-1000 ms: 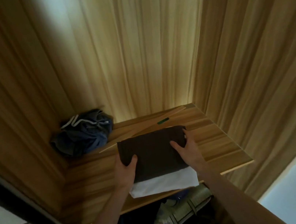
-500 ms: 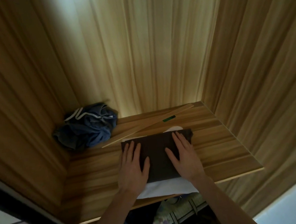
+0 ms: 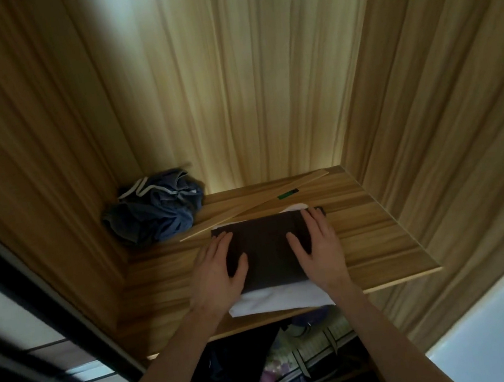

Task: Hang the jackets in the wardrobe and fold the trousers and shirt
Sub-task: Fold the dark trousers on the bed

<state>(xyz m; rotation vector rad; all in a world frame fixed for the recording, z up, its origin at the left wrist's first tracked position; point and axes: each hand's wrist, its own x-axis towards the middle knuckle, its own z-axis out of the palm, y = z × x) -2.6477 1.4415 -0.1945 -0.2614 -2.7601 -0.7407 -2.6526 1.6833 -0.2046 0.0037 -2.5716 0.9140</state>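
Down low, bags sit in shadow under the shelf, and both arms reach up over its front edge. Left hand and right hand lie flat, fingers spread, no grip on anything, pressing the folded dark trousers stacked on the folded white shirt. Beyond, a thin wooden strip lies diagonally, a crumpled blue garment in the back-left corner.

Wooden shelf with folded clothes
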